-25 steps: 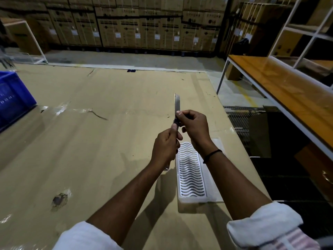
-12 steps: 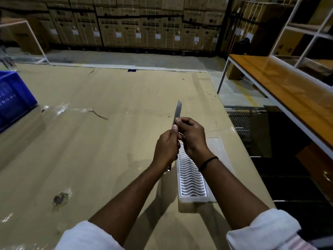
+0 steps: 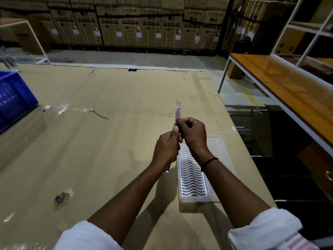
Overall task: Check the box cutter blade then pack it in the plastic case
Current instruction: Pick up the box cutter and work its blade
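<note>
A box cutter is held upright above the cardboard-covered table, its thin metal blade [image 3: 178,109] sticking up past my fingers. My left hand [image 3: 166,147] grips the cutter's body from below; the lower end shows under the palm. My right hand [image 3: 192,133] pinches the blade's base with thumb and forefinger. Below and to the right of my hands lies the open white plastic case [image 3: 191,177] with wavy ribs inside, flat near the table's right edge; my right wrist hides part of it.
A blue crate [image 3: 12,98] stands at the table's left edge. An orange-topped bench [image 3: 281,82] with a white frame runs along the right, across a gap with a wire rack [image 3: 239,118]. Stacked cartons [image 3: 144,24] line the back wall.
Both hands with the cutter have stayed over the case's far end, lowering slightly. The blade tilted a little right, then came back nearly upright and catches more light.
</note>
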